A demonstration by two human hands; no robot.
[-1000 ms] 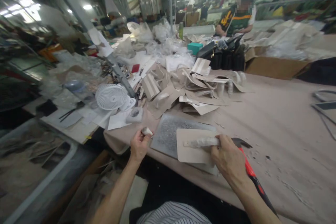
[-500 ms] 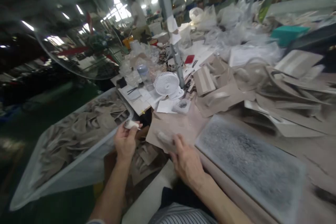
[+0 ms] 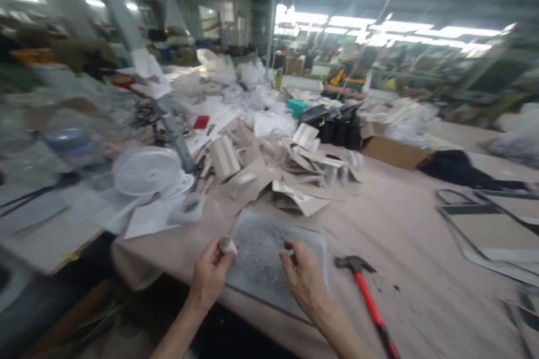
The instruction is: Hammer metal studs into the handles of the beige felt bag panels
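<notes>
My left hand (image 3: 211, 272) is closed around a small whitish cylinder (image 3: 228, 245), its round end facing up, at the left edge of the grey slab (image 3: 261, 272). What the cylinder is, I cannot make out. Above the right part of the slab, my right hand (image 3: 304, 276) has bent fingers with a gap between thumb and forefinger; nothing shows in it. The slab is flat, with a worn, dark-speckled top. To its right a claw hammer (image 3: 367, 294) with a red and black handle lies on the covered table (image 3: 404, 235).
Bent grey-beige board pieces (image 3: 252, 176) are heaped behind the slab. A white fan (image 3: 147, 171) and a small clear container (image 3: 188, 207) stand left, near a metal post (image 3: 172, 129). Flat panels (image 3: 492, 230) lie far right. A person (image 3: 347, 84) is across the table.
The view has swung right, bringing the hammer into sight. My right hand has left the grey-beige board piece and is over the slab. My left hand still holds the whitish cylinder.
</notes>
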